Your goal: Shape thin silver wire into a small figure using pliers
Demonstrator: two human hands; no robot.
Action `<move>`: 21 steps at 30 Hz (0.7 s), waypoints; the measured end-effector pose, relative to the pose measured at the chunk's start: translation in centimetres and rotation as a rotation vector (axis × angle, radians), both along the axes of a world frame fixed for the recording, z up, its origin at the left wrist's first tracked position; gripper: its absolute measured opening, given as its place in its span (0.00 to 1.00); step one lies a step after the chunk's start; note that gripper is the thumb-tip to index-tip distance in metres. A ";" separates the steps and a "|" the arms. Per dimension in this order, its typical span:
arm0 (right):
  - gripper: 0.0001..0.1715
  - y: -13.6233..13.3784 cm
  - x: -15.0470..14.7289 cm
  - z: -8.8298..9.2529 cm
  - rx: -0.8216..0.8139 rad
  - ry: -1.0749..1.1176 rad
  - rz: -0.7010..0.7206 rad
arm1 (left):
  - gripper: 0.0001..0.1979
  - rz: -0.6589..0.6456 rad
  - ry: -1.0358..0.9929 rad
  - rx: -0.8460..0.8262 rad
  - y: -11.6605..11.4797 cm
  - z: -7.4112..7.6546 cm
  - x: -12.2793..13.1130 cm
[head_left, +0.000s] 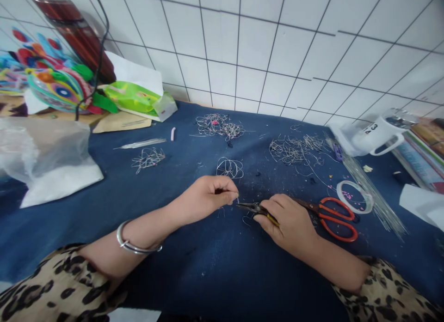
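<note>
My left hand (208, 197) is closed in a pinch on a thin piece of wire (237, 199), just above the blue cloth. My right hand (287, 220) grips small pliers (255, 207) whose dark jaws point left and meet the wire at my left fingertips. A loop of bent wire (230, 167) lies on the cloth just behind my left hand. A silver bangle (133, 245) sits on my left wrist.
Red-handled scissors (333, 215) lie right of my right hand, beside a clear round lid (354, 196) and a bundle of straight wires (374, 197). Tangled wire piles (219, 125) (296, 148) (148, 158) lie further back. A white mug (376, 135), plastic bag (41, 146) and tiled wall (256, 49) border the cloth (194, 262).
</note>
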State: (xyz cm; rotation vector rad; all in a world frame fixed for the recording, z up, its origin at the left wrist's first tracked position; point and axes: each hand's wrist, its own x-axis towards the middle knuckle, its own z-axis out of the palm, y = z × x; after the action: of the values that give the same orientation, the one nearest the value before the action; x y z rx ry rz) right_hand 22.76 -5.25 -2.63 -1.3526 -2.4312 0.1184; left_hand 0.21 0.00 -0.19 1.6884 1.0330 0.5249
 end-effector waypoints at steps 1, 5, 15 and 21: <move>0.17 0.0 0.0 0.0 -0.004 -0.002 -0.006 | 0.07 -0.055 0.052 0.028 0.2 0.2 -0.3; 0.16 0.0 0.2 -0.2 -0.019 0.005 -0.034 | 0.06 -0.198 0.235 0.133 1.0 0.8 -1.4; 0.17 0.4 0.2 -0.1 -0.032 0.115 -0.075 | 0.07 -0.312 0.407 0.412 1.0 0.7 -2.0; 0.15 0.6 0.2 0.2 -0.082 0.234 -0.127 | 0.07 -0.226 0.402 0.481 -1.0 -0.6 0.5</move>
State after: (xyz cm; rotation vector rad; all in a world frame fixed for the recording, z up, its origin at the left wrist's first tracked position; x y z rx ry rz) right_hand 23.01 -4.67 -2.40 -1.4367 -2.1635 0.3276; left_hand 0.72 -0.98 -0.79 2.3760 1.0268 0.3029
